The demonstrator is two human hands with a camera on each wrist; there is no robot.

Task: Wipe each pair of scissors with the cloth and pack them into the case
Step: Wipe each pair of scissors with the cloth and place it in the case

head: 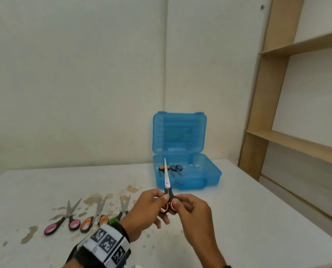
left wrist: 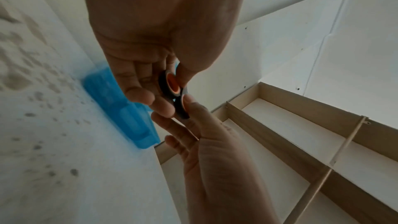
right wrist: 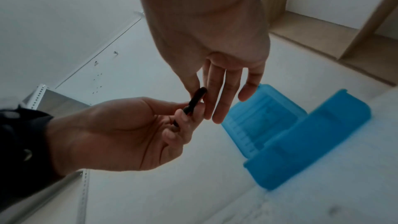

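On the stained table (head: 248, 219), at about 8 o'clock from the hands, lie the pink-handled scissors (head: 63, 221), then the orange-handled scissors (head: 94, 217), both with blades spread, then the green-handled scissors (head: 120, 213), whose handles are partly hidden behind the left wrist. The left hand (head: 145, 211) pinches one loop of the black-and-orange scissors (head: 168, 192) between thumb and fingers; the right hand (head: 192, 211) pinches the other loop, its remaining fingers loosely extended. The closed blades point up toward 12 o'clock, overlapping the open blue case (head: 209, 175) standing at the wall behind. Inside its tray lie two small pairs (head: 171, 170), too small to make out clearly. No cloth can be made out.
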